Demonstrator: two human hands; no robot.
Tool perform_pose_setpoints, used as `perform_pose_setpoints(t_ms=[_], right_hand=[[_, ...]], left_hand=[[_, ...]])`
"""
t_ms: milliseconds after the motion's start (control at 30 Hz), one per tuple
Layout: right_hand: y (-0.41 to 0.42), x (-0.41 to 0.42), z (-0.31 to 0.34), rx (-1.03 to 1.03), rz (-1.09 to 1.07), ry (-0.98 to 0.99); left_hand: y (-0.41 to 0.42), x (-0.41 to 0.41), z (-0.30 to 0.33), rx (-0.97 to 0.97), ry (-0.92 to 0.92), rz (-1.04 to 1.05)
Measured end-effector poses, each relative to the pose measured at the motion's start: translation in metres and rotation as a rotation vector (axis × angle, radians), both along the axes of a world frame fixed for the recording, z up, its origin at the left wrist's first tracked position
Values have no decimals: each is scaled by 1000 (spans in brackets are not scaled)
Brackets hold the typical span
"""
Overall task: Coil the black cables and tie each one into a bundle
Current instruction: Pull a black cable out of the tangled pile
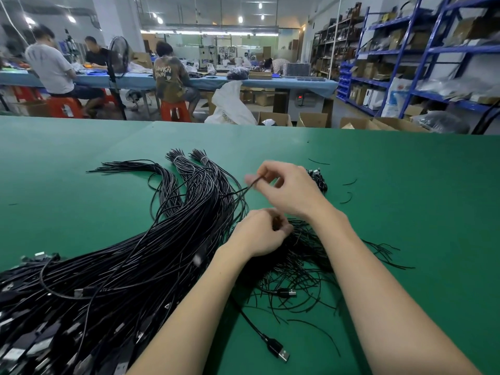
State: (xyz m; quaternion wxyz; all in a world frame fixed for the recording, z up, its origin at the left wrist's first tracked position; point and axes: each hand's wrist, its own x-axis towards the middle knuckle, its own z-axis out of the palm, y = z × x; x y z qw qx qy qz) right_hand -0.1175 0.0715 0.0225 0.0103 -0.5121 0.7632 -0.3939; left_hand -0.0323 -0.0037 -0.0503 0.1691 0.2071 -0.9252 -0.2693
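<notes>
right hand (292, 190): pinches 1 black cable (243, 189), raised
left hand (259, 234): fingers curled round a dark coil (276, 222)
cable pile (121, 266): on green table (405, 212)

cable heap (113, 266) blocks left; bare mat (419, 212) free right.

Bright, even overhead light from ceiling lamps (240, 19) and a strip of tubes (211, 31) in the back hall; lamps bloom slightly. Green table (81, 147) evenly lit, shadows soft and faint. Sheen on black cables (167, 239). Right hand (292, 190) fingertips motion-blurred. Wide-angle bowing at edges; blue shelving (427, 50) leans and smears.
</notes>
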Motion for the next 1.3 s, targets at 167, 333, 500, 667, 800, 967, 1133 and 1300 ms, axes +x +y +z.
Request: perform_pose_setpoints(t_ms=[167,333,500,667,800,967,1133,1300], right_hand=[[9,3,7,-93,4,-89],[33,18,-6,-220,46,-195],[48,32,-14,-468,151,-472],[53,19,-21,-607,26,-878],[56,12,-33,-601,-36,-864],[61,3,-37,-576,-161,-842],[67,0,-23,-650,-206,-871],[93,-24,4,-944,-270,-1109]], left_hand=[[-2,1,0,56,-9,-8],[-4,1,3,-1,25,42],[-1,4,12,52,159,98],[-5,2,9,84,160,94],[-5,1,7,85,188,68],[-7,3,13,134,431,216],[-21,9,4,150,327,398],[-30,15,3,147,156,421]])
